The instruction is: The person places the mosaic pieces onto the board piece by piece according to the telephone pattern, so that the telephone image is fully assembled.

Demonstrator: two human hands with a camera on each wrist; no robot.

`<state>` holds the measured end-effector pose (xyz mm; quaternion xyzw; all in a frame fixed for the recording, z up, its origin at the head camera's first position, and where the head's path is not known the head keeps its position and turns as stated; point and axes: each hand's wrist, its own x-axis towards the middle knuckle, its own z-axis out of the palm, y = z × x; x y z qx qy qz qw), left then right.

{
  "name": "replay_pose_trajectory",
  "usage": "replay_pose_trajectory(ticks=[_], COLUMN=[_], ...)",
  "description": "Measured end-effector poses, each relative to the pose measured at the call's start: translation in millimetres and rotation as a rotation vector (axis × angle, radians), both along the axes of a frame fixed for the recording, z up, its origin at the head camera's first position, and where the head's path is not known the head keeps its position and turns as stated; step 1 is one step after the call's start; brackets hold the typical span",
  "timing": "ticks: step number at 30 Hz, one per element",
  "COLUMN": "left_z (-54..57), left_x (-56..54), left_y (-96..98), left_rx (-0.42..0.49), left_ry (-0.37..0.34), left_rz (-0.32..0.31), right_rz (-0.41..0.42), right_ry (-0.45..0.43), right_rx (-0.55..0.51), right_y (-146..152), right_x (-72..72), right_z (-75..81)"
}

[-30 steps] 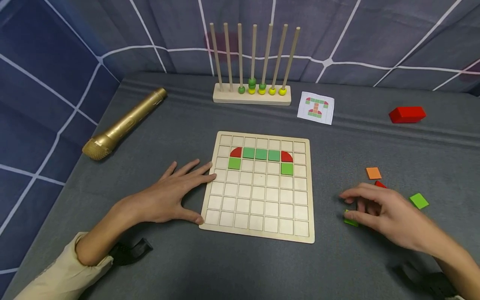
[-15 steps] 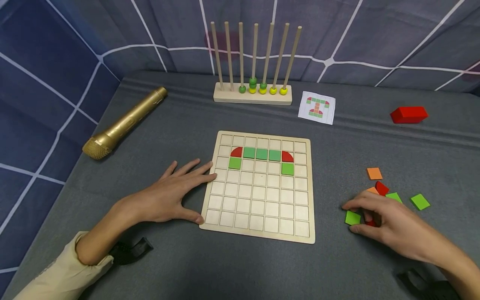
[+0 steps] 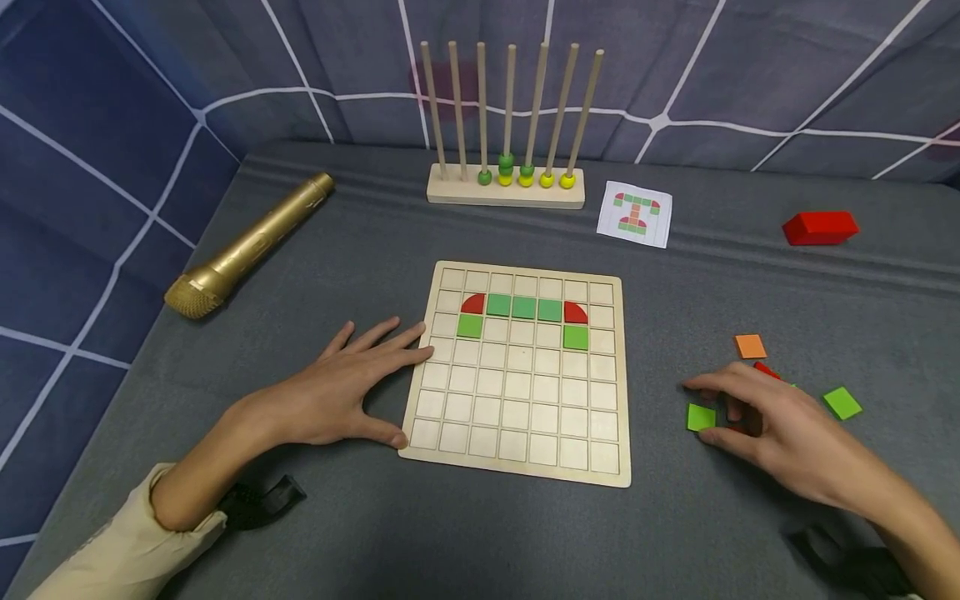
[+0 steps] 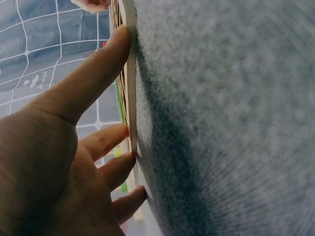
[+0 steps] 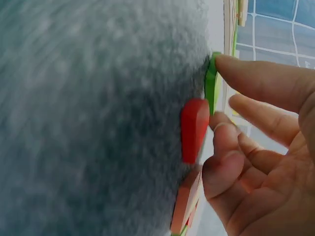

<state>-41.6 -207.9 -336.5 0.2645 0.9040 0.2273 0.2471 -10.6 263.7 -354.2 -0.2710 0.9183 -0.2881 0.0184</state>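
Note:
My left hand (image 3: pixel 330 396) lies with spread fingers at the left side of the wooden grid board (image 3: pixel 517 483). Its thumb (image 4: pixel 106 61) and fingertips touch the board's edge. On the board's upper part, green square tiles (image 3: pixel 523 308) form a row between two red quarter-round tiles (image 3: pixel 575 312), with a light green tile (image 3: pixel 470 326) under each. My right hand (image 3: pixel 772 421) is right of the board, its thumb against a light green square tile (image 3: pixel 701 417); the index fingertip is apart from it. Beneath this hand, the right wrist view shows a red tile (image 5: pixel 194 130) and an orange one (image 5: pixel 187 199).
Loose orange (image 3: pixel 751 346) and green (image 3: pixel 843 403) tiles lie around the right hand. Farther back are a pattern card (image 3: pixel 634 215), a red block (image 3: pixel 821 227) and a peg stand (image 3: pixel 506 193) with beads. A gold microphone (image 3: pixel 251 246) lies at left.
The right hand uncovered more loose tiles half a second ago, then moved slightly away from me. The light green tile at its thumb has slid the same way. The left hand has stayed put.

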Motion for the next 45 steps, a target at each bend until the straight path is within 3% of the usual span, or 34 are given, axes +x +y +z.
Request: replay_pose_trajectory(ticks=[8,15,19,23,39,45], left_z=[-0.3,0.2,0.1,-0.4,0.4,0.7], left_x=[-0.3,0.0,0.7,0.9,-0.6,0.2], left_y=[0.2,0.1,-0.6,-1.1,0.0,0.1], left_rx=[-0.013,-0.010,-0.011,-0.016,-0.022,-0.017], left_ry=[0.001,-0.001,0.002,0.002,-0.001,0.000], left_rz=[-0.001,0.000,-0.001,0.000,-0.003,-0.005], right_rz=[-0.048,-0.203,-0.265,-0.255,-0.163,-0.216], right_ry=[0.024,0.035,-0.011,-0.049,0.016,0.050], right_rx=[0.059,0.078,0.162,0.179,0.115,0.183], right_y=[7,24,32,34,23,22], right_x=[2.7,-5.7,-12.6,-12.7,-8.9,-8.4], right_z=[0.9,5.7,6.4,4.6,3.4,5.5])
